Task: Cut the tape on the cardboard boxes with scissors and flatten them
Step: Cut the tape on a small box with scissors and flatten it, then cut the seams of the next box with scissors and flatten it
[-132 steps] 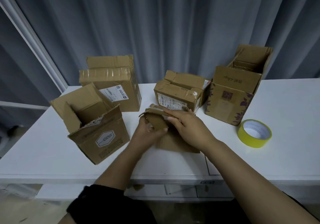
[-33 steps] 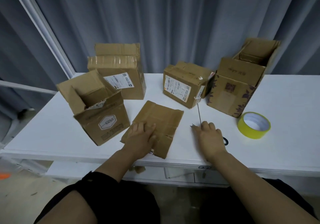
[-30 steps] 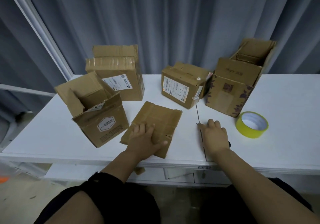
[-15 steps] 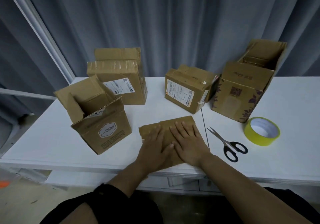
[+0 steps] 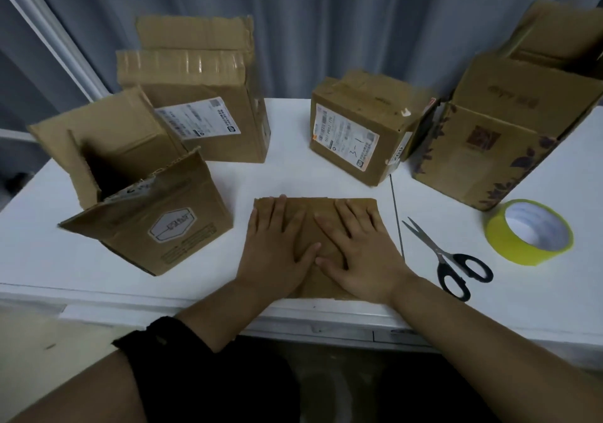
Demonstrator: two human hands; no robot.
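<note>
the flattened box [image 5: 311, 208] lies near the front edge of the white table [image 5: 293, 174], under both palms. the left hand [image 5: 277, 249] and right hand [image 5: 355, 253] press on it side by side, fingers straight and spread, grasping nothing. the cardboard appears light, stiff across its panels and springy at the creases, and is likely to slide on the smooth top. to lift it, pinch an outer edge, not the centre. the scissors [image 5: 443, 257] lie just right of it, blades parted, untouched. the labelled box [image 5: 355, 135] behind stands upright, not yet flattened.

Scissors [image 5: 447, 257] right of flattened box [image 5: 313, 208]
</note>
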